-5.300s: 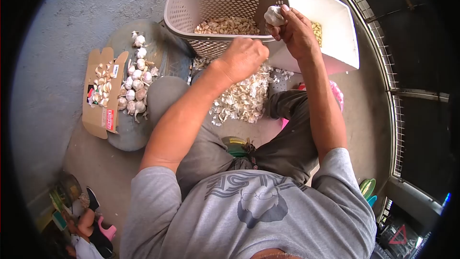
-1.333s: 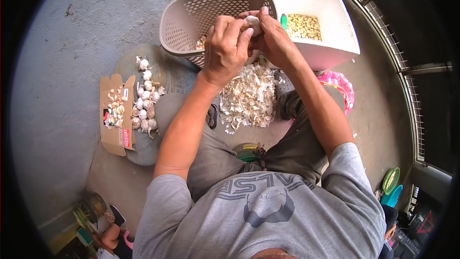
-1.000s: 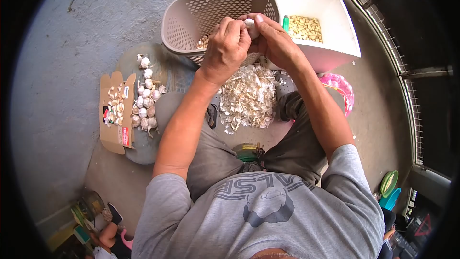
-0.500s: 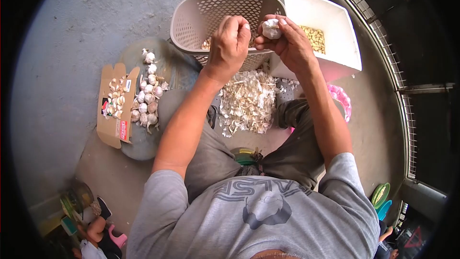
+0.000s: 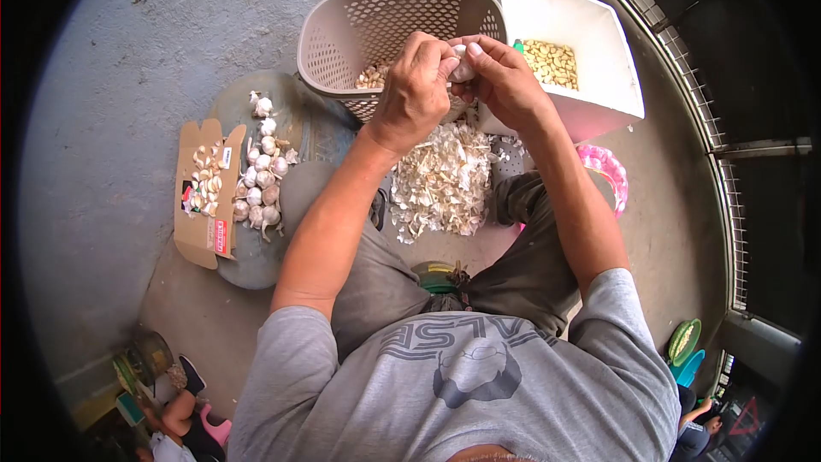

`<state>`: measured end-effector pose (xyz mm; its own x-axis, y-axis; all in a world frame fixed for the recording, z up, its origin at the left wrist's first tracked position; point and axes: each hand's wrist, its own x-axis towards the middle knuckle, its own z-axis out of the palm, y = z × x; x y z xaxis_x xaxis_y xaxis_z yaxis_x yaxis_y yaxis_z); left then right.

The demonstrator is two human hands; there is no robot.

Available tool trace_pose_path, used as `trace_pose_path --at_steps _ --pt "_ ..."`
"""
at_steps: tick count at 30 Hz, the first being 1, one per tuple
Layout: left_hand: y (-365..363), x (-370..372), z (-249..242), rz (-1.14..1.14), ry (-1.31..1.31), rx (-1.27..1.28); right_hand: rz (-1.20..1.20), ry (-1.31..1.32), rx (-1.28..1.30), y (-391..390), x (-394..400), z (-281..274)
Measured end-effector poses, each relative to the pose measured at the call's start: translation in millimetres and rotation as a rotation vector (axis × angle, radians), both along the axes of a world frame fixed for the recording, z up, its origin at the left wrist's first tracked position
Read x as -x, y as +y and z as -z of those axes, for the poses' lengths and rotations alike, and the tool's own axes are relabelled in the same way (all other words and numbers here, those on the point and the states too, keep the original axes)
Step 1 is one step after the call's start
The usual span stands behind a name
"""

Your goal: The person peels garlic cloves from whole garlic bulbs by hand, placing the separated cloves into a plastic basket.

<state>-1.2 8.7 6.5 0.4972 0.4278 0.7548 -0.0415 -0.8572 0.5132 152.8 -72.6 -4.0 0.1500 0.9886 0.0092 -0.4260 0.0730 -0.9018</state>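
Holding one garlic bulb (image 5: 463, 68) between my two hands, I have it over the near rim of the one perforated basket (image 5: 329, 79). In the head view, my left hand (image 5: 414, 96) pinches at the bulb with thumb and fingertips, while my right hand (image 5: 513, 90) grips its other side. Peeled-off skins (image 5: 442, 180) lie in one heap between my legs. Cloves (image 5: 373, 76) show in the basket, too many and too hidden to count. Touching it on the right, one white box (image 5: 599, 90) holds pale cloves (image 5: 552, 65) and one green object (image 5: 518, 46), partly hidden. On the left, roughly fifteen bulbs (image 5: 265, 179) crowd the one table (image 5: 308, 124); they overlap, so I can't count exactly. Beside them, one opened carton (image 5: 197, 235) carries over a dozen loose cloves (image 5: 203, 180). Two basins, one green (image 5: 683, 340) and one blue (image 5: 689, 370), sit lower right. Two other people show, one lower left (image 5: 178, 415) and one lower right (image 5: 697, 436).
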Motion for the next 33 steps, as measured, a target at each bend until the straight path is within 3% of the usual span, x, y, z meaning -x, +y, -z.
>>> trace_pose_path --at_steps 5,14,17,21,25,33 --pt "-1.0 -0.5 0.2 -0.004 0.009 0.038 -0.078 0.189 0.032 -3.5 -1.0 -2.8" --pt "2.1 5.7 3.8 0.001 0.067 -0.08 -0.119 0.245 0.013 -2.6 -2.6 4.8" --pt "4.2 7.0 9.0 -0.032 0.028 -0.061 0.01 0.312 -0.029 -0.7 -14.9 5.1" --pt "7.9 9.2 7.6 -0.039 0.028 -0.036 0.021 0.149 -0.12 -4.7 -28.8 -1.7" --pt "-1.8 7.3 5.0 -0.004 0.06 -0.011 -0.022 0.182 -0.061 -4.6 -18.7 -2.5" --pt "-3.9 8.0 1.8 -0.023 0.09 -0.071 -0.071 -0.095 -0.016 -5.6 -11.4 -1.4"
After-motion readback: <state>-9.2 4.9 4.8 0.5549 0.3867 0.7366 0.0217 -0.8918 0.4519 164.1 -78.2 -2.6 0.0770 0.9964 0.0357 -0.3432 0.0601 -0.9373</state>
